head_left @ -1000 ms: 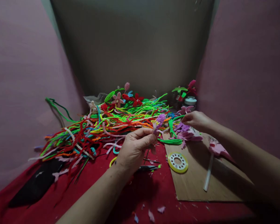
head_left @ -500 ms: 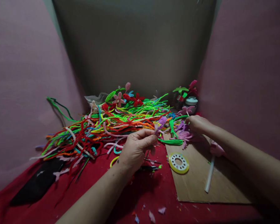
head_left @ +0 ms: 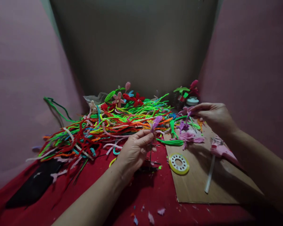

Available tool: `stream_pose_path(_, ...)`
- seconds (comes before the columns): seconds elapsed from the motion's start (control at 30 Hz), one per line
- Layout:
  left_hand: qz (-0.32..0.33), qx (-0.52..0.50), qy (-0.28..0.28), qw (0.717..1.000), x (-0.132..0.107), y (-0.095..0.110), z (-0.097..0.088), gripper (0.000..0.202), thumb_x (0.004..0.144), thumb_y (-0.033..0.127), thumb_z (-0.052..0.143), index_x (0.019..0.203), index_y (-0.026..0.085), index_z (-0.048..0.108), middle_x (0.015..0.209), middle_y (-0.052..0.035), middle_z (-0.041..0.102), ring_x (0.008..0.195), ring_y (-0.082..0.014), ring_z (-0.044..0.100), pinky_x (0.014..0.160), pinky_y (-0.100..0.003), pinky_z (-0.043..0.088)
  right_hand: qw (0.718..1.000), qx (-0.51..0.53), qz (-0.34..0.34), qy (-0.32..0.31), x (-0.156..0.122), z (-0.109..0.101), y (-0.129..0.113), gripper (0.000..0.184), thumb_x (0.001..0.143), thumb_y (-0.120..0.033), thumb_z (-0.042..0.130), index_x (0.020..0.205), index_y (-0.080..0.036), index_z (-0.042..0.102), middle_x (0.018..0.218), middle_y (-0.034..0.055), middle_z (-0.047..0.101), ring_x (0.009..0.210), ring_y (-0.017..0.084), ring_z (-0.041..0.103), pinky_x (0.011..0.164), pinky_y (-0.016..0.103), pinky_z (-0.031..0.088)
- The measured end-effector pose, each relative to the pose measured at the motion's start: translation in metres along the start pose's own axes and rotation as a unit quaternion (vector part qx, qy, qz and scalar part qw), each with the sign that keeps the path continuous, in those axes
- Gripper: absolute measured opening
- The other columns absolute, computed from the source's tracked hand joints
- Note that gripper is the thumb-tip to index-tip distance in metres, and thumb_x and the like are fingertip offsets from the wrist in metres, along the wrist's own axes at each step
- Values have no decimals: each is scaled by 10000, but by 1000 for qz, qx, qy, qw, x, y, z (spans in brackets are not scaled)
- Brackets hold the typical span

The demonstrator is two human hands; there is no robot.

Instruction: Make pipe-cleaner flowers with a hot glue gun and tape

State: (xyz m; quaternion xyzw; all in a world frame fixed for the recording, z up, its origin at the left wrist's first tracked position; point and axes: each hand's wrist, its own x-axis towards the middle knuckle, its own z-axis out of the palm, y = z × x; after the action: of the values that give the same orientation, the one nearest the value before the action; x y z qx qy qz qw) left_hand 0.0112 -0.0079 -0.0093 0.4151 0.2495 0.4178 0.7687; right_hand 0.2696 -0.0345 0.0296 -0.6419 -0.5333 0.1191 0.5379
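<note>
My left hand [head_left: 133, 150] is closed in a pinch on a small purple pipe-cleaner flower [head_left: 155, 122] with a yellow centre, its thin stem hanging below the fingers. My right hand [head_left: 213, 116] is raised over the brown board [head_left: 200, 188], its fingers pinched on a purple pipe-cleaner piece [head_left: 187, 113]. More purple and pink pieces [head_left: 187, 136] lie on the board just below that hand. A big heap of coloured pipe cleaners [head_left: 103, 125] lies behind my left hand.
A yellow tape roll [head_left: 178, 163] and a pink glue gun [head_left: 220, 150] with a white glue stick [head_left: 209, 178] lie on the board. Finished flowers [head_left: 132, 98] and a white-lidded jar [head_left: 192, 101] stand at the back. The cloth [head_left: 85, 188] is red; a black object [head_left: 30, 186] lies left.
My right hand rose from the purple pieces on the board, lifting one up and turning palm-side toward me. My left hand with its flower shifted slightly left.
</note>
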Motion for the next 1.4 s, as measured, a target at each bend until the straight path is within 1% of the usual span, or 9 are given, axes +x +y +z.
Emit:
stream_pose_path(0.1, -15, -31, 1, 999, 1, -3, -2, 162, 670, 146, 711, 817, 112, 651, 856, -71, 663, 750, -128, 601, 586, -225, 492, 981, 179, 35, -61, -18, 15, -11, 144, 676, -220, 569, 756, -162, 673, 787, 75, 677, 651, 161, 605, 648, 325, 466)
stream_pose_path(0.23, -26, -46, -36, 998, 0, -6, 0, 149, 686, 156, 706, 824, 123, 662, 938, -81, 672, 841, -153, 614, 671, -258, 499, 891, 415, 119, -139, -41, 38, -20, 70, 643, -184, 645, 699, -173, 685, 653, 23, 643, 568, 123, 583, 559, 272, 454)
stream_pose_path(0.53, -69, -9, -93, 993, -5, -6, 3, 172, 693, 193, 706, 830, 99, 661, 757, -58, 662, 619, -106, 607, 580, -214, 467, 856, 466, 186, -123, -58, 62, -25, 284, 543, -101, 750, 797, -186, 655, 679, -18, 639, 552, 98, 567, 520, 234, 425)
stream_pose_path(0.73, -54, -16, -74, 996, -3, -5, 3, 146, 687, 179, 708, 789, 93, 647, 704, -52, 648, 555, -89, 583, 505, -183, 446, 824, 467, 253, -198, -64, 63, -26, 281, 587, -145, 722, 858, -168, 651, 722, -1, 649, 538, 79, 548, 489, 207, 405)
stream_pose_path(0.87, -35, -5, -70, 997, -5, -3, 5, 117, 683, 173, 708, 743, 88, 655, 682, -48, 647, 537, -85, 577, 507, -184, 439, 907, 336, 191, -164, -74, 48, -15, 366, 627, -271, 730, 959, -194, 598, 812, 30, 647, 614, 127, 584, 510, 241, 429)
stream_pose_path(1.0, -25, 4, -55, 998, -4, 0, 6, 108, 683, 157, 703, 747, 79, 666, 692, -54, 650, 539, -79, 572, 515, -178, 430, 999, -20, 1, -32, -90, 4, 18, 339, 779, -313, 544, 1093, -186, 547, 948, 100, 629, 801, 216, 591, 655, 343, 471)
stream_pose_path(1.1, -31, 7, -44, 998, -3, 1, 4, 129, 697, 149, 686, 801, 75, 668, 714, -60, 653, 547, -77, 571, 518, -175, 431, 915, -395, -79, 1, -104, -33, 46, 359, 784, -225, 465, 1111, -110, 554, 1011, 179, 605, 921, 314, 540, 763, 437, 430)
stream_pose_path(1.2, -43, 9, -36, 998, -2, 0, 4, 139, 698, 144, 684, 814, 73, 660, 722, -65, 655, 547, -76, 573, 522, -170, 434, 822, -565, -40, -48, -114, -55, 66, 393, 808, -203, 402, 1150, -57, 530, 998, 210, 606, 871, 338, 549, 719, 436, 430)
stream_pose_path(1.4, -35, 7, -27, 999, -1, -2, 3, 164, 672, 151, 707, 803, 73, 647, 664, -50, 645, 524, -76, 574, 500, -160, 427, 848, -526, -7, -62, -113, -59, 94, 460, 801, -253, 401, 1211, -52, 457, 990, 195, 602, 904, 328, 573, 723, 409, 449)
